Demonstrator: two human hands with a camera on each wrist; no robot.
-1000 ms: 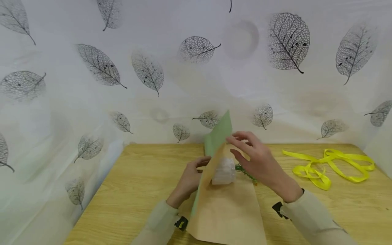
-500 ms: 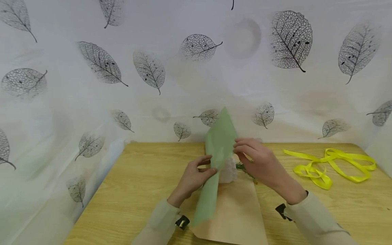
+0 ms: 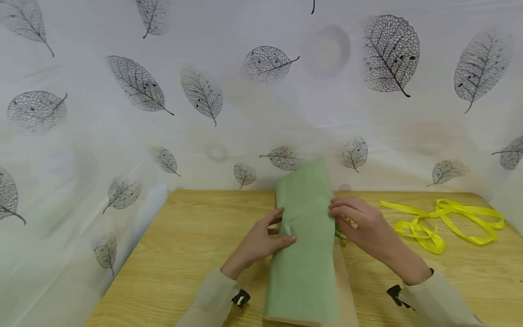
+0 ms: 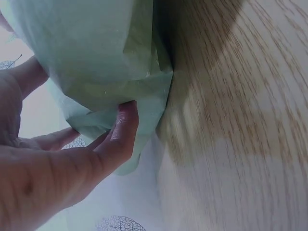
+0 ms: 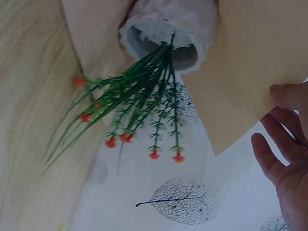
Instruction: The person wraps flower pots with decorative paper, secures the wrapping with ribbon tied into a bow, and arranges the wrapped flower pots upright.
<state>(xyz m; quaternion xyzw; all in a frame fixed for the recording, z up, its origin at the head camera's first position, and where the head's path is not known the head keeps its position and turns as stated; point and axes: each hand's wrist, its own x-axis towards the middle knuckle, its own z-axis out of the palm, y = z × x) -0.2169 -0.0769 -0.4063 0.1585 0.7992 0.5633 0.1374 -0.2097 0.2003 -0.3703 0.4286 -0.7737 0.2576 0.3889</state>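
A sheet of wrapping paper [image 3: 304, 263], green outside and brown inside, is folded over a white pot in the middle of the table. The pot [image 5: 168, 7] lies on its side, seen in the right wrist view, its ridged rim facing outward. Green stems with small orange-red artificial flowers [image 5: 156, 84] spill from its mouth. At the paper's left side my left hand [image 3: 257, 243] grips the fold, thumb on the green face and fingers behind. My right hand [image 3: 369, 229] pinches the flap's right edge. The head view has the pot hidden under the paper.
A tangled yellow ribbon [image 3: 445, 222] lies on the wooden table [image 3: 196, 245] to the right. Behind the table hangs a white curtain [image 3: 261, 118] printed with dark leaves.
The right hand has drawn the paper flap over to the right and down, covering the pot and most of the brown side. The left hand's thumb has come onto the green face.
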